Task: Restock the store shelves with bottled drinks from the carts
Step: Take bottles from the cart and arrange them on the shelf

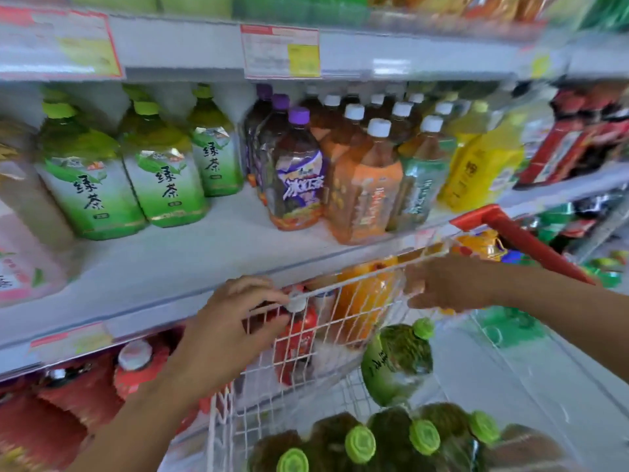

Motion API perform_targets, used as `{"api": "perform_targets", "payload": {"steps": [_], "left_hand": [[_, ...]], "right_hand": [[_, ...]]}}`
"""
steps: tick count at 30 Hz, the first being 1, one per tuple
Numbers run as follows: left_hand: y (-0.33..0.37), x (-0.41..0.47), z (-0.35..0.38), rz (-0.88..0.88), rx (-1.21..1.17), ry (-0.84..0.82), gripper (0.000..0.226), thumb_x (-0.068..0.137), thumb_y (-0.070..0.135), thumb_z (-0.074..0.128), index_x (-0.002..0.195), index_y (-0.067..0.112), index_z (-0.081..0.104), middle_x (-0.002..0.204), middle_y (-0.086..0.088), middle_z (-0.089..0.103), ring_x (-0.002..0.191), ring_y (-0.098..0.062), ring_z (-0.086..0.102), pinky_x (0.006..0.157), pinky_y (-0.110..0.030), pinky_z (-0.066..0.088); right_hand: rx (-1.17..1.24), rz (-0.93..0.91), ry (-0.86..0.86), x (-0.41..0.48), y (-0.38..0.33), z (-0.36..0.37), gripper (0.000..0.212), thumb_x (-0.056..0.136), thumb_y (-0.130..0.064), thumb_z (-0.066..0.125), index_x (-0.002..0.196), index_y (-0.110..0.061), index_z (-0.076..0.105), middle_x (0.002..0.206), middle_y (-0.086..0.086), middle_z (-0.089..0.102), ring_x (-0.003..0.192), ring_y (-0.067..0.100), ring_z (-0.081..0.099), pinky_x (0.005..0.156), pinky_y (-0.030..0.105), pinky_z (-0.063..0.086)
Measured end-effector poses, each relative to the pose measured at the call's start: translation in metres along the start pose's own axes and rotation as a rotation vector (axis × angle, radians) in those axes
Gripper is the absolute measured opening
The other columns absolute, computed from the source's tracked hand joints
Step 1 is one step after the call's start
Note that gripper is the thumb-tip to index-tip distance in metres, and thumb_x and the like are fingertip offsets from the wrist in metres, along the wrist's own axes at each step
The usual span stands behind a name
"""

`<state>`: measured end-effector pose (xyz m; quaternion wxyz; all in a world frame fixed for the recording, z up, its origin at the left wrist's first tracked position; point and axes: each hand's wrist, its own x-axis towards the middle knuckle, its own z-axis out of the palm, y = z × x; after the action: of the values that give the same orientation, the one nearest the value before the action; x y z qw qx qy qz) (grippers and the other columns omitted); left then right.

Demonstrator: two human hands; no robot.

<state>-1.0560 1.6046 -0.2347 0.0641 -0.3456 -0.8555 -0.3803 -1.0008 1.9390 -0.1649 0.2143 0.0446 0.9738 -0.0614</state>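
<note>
A white wire cart (357, 277) stands against the shelves. It holds several dark tea bottles with green caps (360, 444), one tilted green-capped bottle (394, 362) and an orange drink bottle (364, 301). My left hand (231, 325) grips the cart's near wire rim, its fingertips beside a white bottle cap (296, 303). My right hand (446, 284) is on the rim's far corner by the orange bottle; blur hides how its fingers lie. The middle shelf (204, 257) carries green tea bottles (92, 189) at the left, with a bare strip in front.
On the middle shelf stand a purple-capped bottle (296, 178), orange-labelled bottles with white caps (367, 192) and yellow bottles (483, 168). Red bottles (136, 366) fill the lower shelf. The cart's red handle (524, 240) juts out at the right. Price tags (280, 51) hang above.
</note>
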Motion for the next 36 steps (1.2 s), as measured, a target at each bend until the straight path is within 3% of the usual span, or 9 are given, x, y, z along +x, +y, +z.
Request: {"api": "perform_targets", "payload": {"steps": [5,8,12,16,21,26,31,33,36], "left_hand": [[0.019,0.014,0.042,0.026,-0.086,-0.098,0.014,0.077,0.057,0.052,0.087,0.055,0.062,0.107,0.03,0.06,0.107,0.01,0.055,0.094,-0.009,0.039],[0.009,0.011,0.052,-0.051,-0.056,-0.077,0.016,0.077,0.056,0.051,0.086,0.052,0.063,0.102,0.024,0.064,0.101,0.004,0.058,0.091,-0.015,0.043],[0.008,0.006,0.053,-0.123,-0.024,-0.059,0.014,0.085,0.032,0.07,0.097,0.039,0.07,0.097,0.022,0.064,0.092,0.001,0.059,0.081,-0.019,0.048],[0.017,0.004,0.049,-0.163,-0.01,-0.112,0.038,0.084,0.031,0.074,0.117,0.044,0.063,0.114,0.031,0.052,0.108,0.008,0.05,0.093,-0.017,0.04],[0.042,0.005,0.044,-0.239,-0.347,-0.438,0.107,0.066,0.035,0.089,0.147,0.05,0.021,0.143,0.034,0.03,0.135,0.006,0.032,0.113,-0.024,0.032],[0.053,0.023,-0.005,-0.265,-0.619,-0.089,0.09,0.048,0.025,0.095,0.123,0.053,0.053,0.118,0.015,0.069,0.109,-0.007,0.066,0.097,-0.041,0.053],[0.037,0.03,-0.068,-0.265,-0.585,0.223,0.077,0.054,0.012,0.095,0.116,0.041,0.059,0.106,0.021,0.072,0.1,0.006,0.066,0.08,-0.011,0.051],[0.025,0.037,-0.083,-0.279,-0.576,0.283,0.077,0.056,0.015,0.094,0.12,0.037,0.059,0.107,0.018,0.073,0.102,0.002,0.066,0.085,-0.016,0.052],[0.006,0.047,-0.089,-0.28,-0.548,0.288,0.077,0.057,0.021,0.095,0.122,0.037,0.058,0.113,0.015,0.071,0.106,-0.001,0.065,0.091,-0.022,0.052]], "right_hand": [[0.133,0.213,-0.235,0.011,0.017,0.059,0.068,0.093,-0.057,0.047,0.124,0.004,0.052,0.091,0.016,0.073,0.063,0.021,0.07,0.046,0.015,0.047],[0.059,0.181,-0.042,0.015,0.003,0.083,0.049,0.094,-0.054,0.047,0.103,-0.006,0.054,0.079,0.012,0.072,0.047,0.013,0.058,0.042,0.018,0.038],[0.118,0.139,0.099,0.01,-0.001,0.084,0.031,0.089,-0.044,0.061,0.091,-0.018,0.043,0.083,0.001,0.059,0.069,0.018,0.055,0.058,0.028,0.041],[0.202,-0.019,0.165,-0.003,-0.026,0.061,0.023,0.078,-0.041,0.069,0.094,-0.029,0.058,0.088,-0.007,0.062,0.079,0.011,0.059,0.064,0.024,0.046],[0.568,-0.214,0.379,-0.04,-0.071,-0.005,0.014,0.071,-0.021,0.076,0.08,-0.028,0.069,0.078,-0.008,0.067,0.071,0.003,0.062,0.065,0.023,0.051],[0.757,-0.517,0.515,-0.059,-0.129,-0.058,0.024,0.073,-0.021,0.081,0.091,-0.032,0.07,0.084,-0.006,0.067,0.074,0.002,0.062,0.063,0.011,0.047],[0.723,-0.526,0.415,-0.034,-0.153,-0.056,0.111,0.053,-0.051,0.083,0.14,-0.058,0.013,0.132,-0.033,0.037,0.118,-0.013,0.041,0.081,0.005,0.04],[0.778,-0.561,0.368,-0.012,-0.171,-0.034,0.116,0.061,-0.035,0.087,0.141,-0.054,0.006,0.131,-0.041,0.031,0.115,-0.018,0.041,0.078,-0.002,0.038],[0.973,-0.603,0.498,0.032,-0.19,-0.018,0.092,0.067,-0.012,0.086,0.137,-0.036,0.03,0.123,-0.025,0.054,0.11,-0.004,0.058,0.082,0.006,0.045]]}}
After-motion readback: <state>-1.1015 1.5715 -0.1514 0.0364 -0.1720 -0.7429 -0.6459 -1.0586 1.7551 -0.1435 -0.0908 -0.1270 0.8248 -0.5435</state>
